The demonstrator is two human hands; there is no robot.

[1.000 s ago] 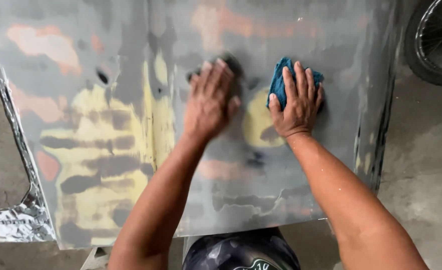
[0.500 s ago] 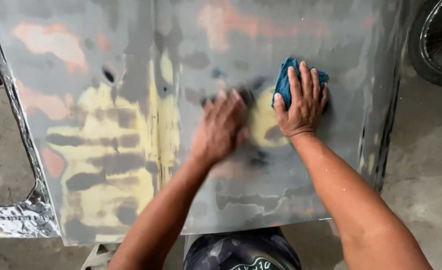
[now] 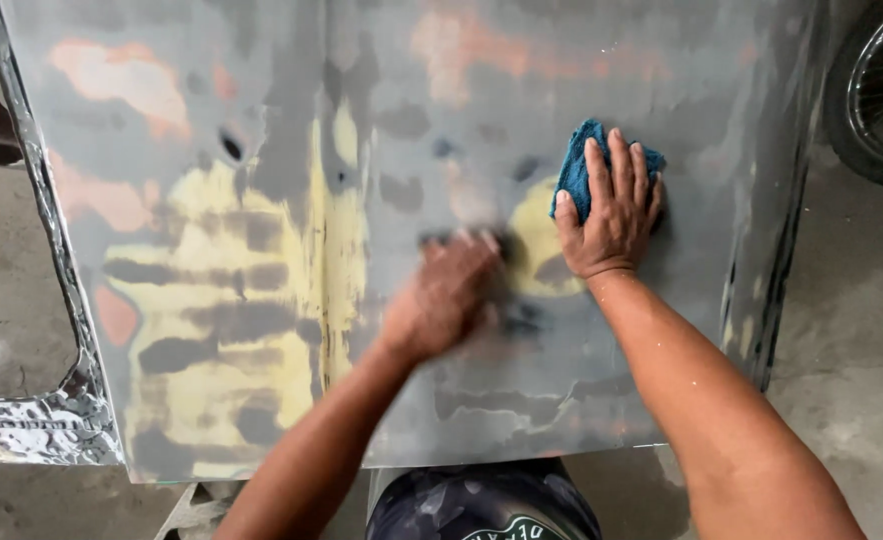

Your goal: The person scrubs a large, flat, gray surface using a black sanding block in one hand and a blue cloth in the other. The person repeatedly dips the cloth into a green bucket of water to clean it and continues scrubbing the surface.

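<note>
The right hand (image 3: 613, 212) lies flat in the upper right of the frame, fingers spread, pressing a blue cloth (image 3: 573, 175) against a grey sanded car body panel (image 3: 441, 420); its forearm runs down to the lower right corner; the left hand (image 3: 443, 295), blurred at frame centre, lies palm down on the panel over something dark, and its grip cannot be told; yellow filler patches (image 3: 231, 300) cover the panel's left half; a wheel (image 3: 876, 95) shows at the upper right over concrete floor (image 3: 851, 370).
</note>
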